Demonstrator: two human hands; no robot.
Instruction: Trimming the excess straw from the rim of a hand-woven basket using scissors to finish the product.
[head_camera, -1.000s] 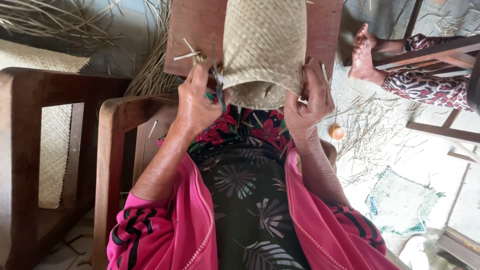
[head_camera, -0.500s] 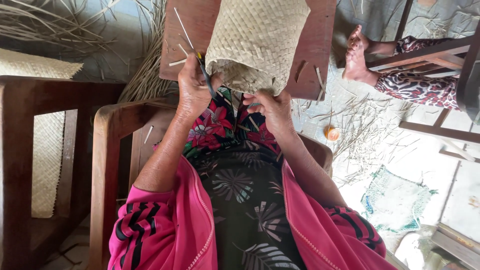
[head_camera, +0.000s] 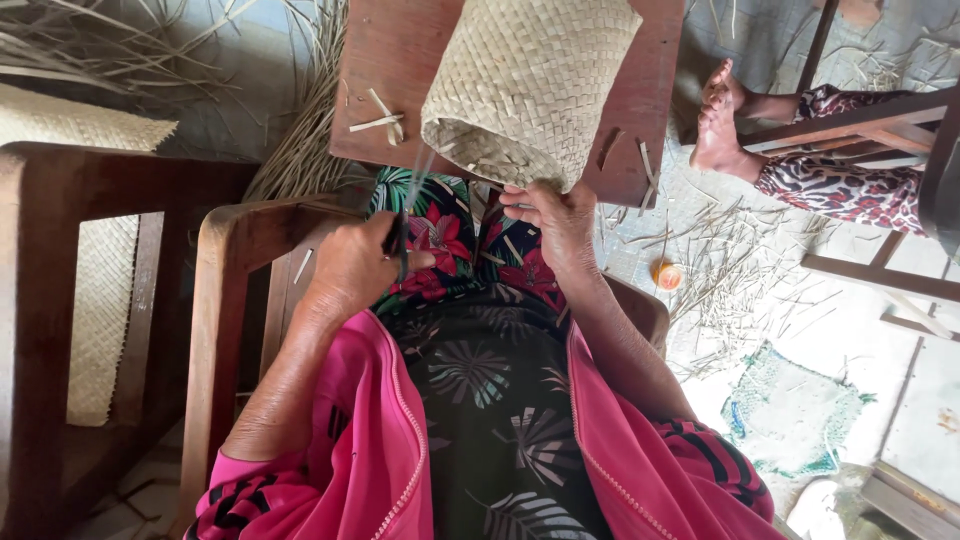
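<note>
Head view looked down at a person sitting in a wooden chair (head_camera: 225, 300). A woven basket (head_camera: 530, 85) lay on its side on a brown wooden board (head_camera: 385, 70), with its open mouth facing the person. The board rested near the person's knees.

The left hand (head_camera: 358, 268) was closed around a dark thin tool (head_camera: 398, 240). A thin strip (head_camera: 420, 175) ran up from that hand toward the rim of the basket. The hand was over the lap, a little away from the basket.

The right hand (head_camera: 555, 215) was just under the basket's rim. Its fingers were bent and pinched a bit of strip at the edge. It touched the basket's mouth.

Two small cut strips (head_camera: 385, 118) lay on the board beside the basket. Dry straw bits (head_camera: 740, 270) were spread on the floor to the right. A small orange round thing (head_camera: 665, 275) sat among them. Another person's bare foot (head_camera: 722, 120) rested on the floor near a second chair (head_camera: 880, 130). A flat woven mat (head_camera: 90, 260) hung on the left. A green net (head_camera: 790, 415) lay on the floor.
</note>
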